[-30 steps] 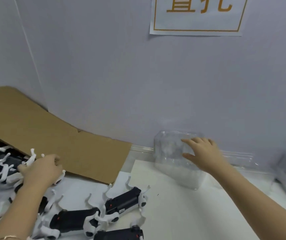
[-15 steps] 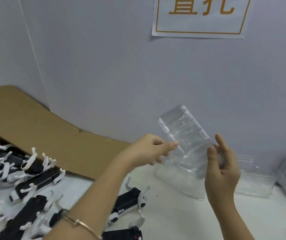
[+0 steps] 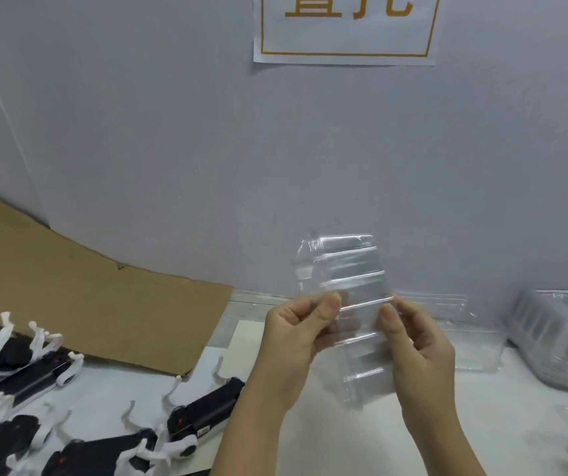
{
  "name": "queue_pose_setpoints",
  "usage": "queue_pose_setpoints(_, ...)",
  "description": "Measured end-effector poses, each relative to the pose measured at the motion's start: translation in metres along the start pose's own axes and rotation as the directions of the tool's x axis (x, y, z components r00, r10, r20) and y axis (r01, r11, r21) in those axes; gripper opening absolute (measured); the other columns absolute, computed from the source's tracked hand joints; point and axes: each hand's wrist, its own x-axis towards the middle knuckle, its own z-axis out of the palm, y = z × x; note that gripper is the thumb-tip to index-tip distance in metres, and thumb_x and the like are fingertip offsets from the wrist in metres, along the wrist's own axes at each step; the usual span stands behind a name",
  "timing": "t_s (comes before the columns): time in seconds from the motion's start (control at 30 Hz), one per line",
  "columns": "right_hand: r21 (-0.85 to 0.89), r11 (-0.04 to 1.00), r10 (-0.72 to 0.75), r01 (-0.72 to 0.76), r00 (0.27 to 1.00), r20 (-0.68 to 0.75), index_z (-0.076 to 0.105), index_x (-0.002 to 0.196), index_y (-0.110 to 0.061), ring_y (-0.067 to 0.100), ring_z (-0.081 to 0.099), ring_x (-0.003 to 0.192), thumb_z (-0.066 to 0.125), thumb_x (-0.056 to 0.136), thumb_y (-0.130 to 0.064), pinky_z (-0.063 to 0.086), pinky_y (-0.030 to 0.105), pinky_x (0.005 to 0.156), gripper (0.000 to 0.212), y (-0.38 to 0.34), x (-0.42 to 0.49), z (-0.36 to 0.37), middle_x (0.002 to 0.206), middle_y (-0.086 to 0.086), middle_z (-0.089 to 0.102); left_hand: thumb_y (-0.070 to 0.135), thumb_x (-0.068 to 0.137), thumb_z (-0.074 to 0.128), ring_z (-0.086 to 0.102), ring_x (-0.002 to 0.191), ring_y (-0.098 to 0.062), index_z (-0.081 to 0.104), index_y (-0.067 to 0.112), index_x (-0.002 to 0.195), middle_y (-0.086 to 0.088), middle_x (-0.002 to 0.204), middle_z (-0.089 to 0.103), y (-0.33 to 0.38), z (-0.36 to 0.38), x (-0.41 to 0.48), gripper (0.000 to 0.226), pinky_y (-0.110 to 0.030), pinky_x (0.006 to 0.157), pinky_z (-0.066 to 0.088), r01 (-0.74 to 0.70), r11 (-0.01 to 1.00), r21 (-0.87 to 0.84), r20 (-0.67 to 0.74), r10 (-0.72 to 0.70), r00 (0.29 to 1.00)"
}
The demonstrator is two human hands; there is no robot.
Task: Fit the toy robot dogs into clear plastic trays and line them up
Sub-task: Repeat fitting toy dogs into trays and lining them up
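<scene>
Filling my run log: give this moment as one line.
left hand: grips clear tray | right hand: grips tray | toy dogs: loose on table

A brown cardboard sheet (image 3: 79,293) leans against the grey wall (image 3: 172,149) below a paper sign (image 3: 344,39)

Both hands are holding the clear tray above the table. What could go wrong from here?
1. The left hand and right hand only pinch the thin clear tray near its middle, so it may flex or slip.
2. The toy robot dogs lie crowded, legs up; lifting one could snag a neighbour.
</scene>
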Motion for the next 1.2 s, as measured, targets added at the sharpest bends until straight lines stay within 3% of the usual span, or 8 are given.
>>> queue_pose_setpoints(0.13, 0.005, 1.0, 0.011, -0.011, 0.999, 0.049, 0.074, 0.098, -0.032, 0.016, 0.064, 0.054, 0.069, 0.068, -0.05, 0.056, 0.034, 0.05, 0.036, -0.005, -0.001, -0.001, 0.083, -0.004, 0.07, 0.036, 0.066, 0.073, 0.074, 0.078, -0.024, 0.081, 0.018, 0.088, -0.011, 0.096, 0.076, 0.0, -0.002, -0.008, 0.029, -0.024, 0.066, 0.057, -0.02, 0.999, -0.029, -0.037, 0.019, 0.999)
queue_pose_setpoints(0.37, 0.07, 0.996, 0.058, -0.058, 0.998, 0.009, 0.076, 0.089, -0.03, 0.014, 0.064, 0.055, 0.069, 0.07, -0.042, 0.054, 0.027, 0.049, 0.024, -0.001, -0.003, 0.004, 0.08, -0.003, 0.07, 0.029, 0.076, 0.066, 0.072, 0.071, -0.022, 0.08, 0.015, 0.082, -0.013, 0.084, 0.075, -0.002, -0.005, -0.017, 0.021, -0.022, 0.06, 0.055, -0.061, 0.998, 0.018, -0.159, 0.064, 0.985)
queue_pose_setpoints(0.47, 0.01, 1.0, 0.005, -0.005, 1.0, 0.006, 0.074, 0.093, -0.03, 0.016, 0.062, 0.048, 0.069, 0.069, -0.044, 0.054, 0.028, 0.048, 0.028, -0.006, -0.001, -0.004, 0.073, -0.007, 0.068, 0.028, 0.073, 0.069, 0.071, 0.066, -0.02, 0.08, 0.012, 0.08, -0.013, 0.08, 0.075, 0.004, -0.011, -0.02, 0.02, -0.022, 0.056, 0.053, -0.08, 0.996, 0.037, -0.203, 0.086, 0.975)
queue_pose_setpoints(0.67, -0.027, 0.998, -0.051, 0.054, 0.994, 0.093, 0.074, 0.093, -0.038, 0.015, 0.063, 0.051, 0.067, 0.07, -0.048, 0.055, 0.028, 0.049, 0.026, -0.01, -0.006, -0.001, 0.08, -0.005, 0.07, 0.037, 0.066, 0.074, 0.074, 0.07, -0.019, 0.081, 0.023, 0.082, -0.006, 0.084, 0.076, 0.013, -0.007, -0.024, 0.022, -0.021, 0.059, 0.055, -0.12, 0.989, 0.087, -0.133, 0.131, 0.982)
queue_pose_setpoints(1.0, 0.022, 0.999, -0.045, 0.043, 0.993, 0.109, 0.074, 0.092, -0.032, 0.015, 0.062, 0.05, 0.065, 0.071, -0.046, 0.054, 0.028, 0.046, 0.027, -0.023, -0.014, 0.001, 0.077, -0.006, 0.068, 0.017, 0.079, 0.068, 0.071, 0.063, -0.019, 0.079, 0.015, 0.078, -0.007, 0.077, 0.075, 0.023, -0.01, -0.027, 0.012, -0.023, 0.055, 0.055, -0.128, 0.986, 0.109, -0.103, 0.139, 0.985)
queue_pose_setpoints(1.13, -0.007, 0.997, -0.075, 0.077, 0.988, 0.134, 0.074, 0.091, -0.039, 0.018, 0.063, 0.05, 0.066, 0.073, -0.044, 0.051, 0.023, 0.046, 0.021, -0.028, -0.018, 0.002, 0.081, -0.004, 0.069, 0.035, 0.065, 0.079, 0.072, 0.065, -0.019, 0.08, 0.019, 0.081, -0.005, 0.079, 0.075, 0.028, -0.008, -0.03, 0.022, -0.022, 0.056, 0.055, -0.123, 0.988, 0.094, -0.046, 0.127, 0.991)
queue_pose_setpoints(1.2, -0.013, 0.996, -0.082, 0.085, 0.986, 0.144, 0.073, 0.094, -0.039, 0.021, 0.063, 0.049, 0.066, 0.073, -0.042, 0.051, 0.022, 0.047, 0.022, -0.029, -0.021, 0.004, 0.082, -0.003, 0.067, 0.031, 0.062, 0.083, 0.072, 0.065, -0.019, 0.08, 0.02, 0.08, -0.008, 0.078, 0.075, 0.028, -0.008, -0.031, 0.022, -0.022, 0.056, 0.055, -0.124, 0.989, 0.082, -0.043, 0.128, 0.991)
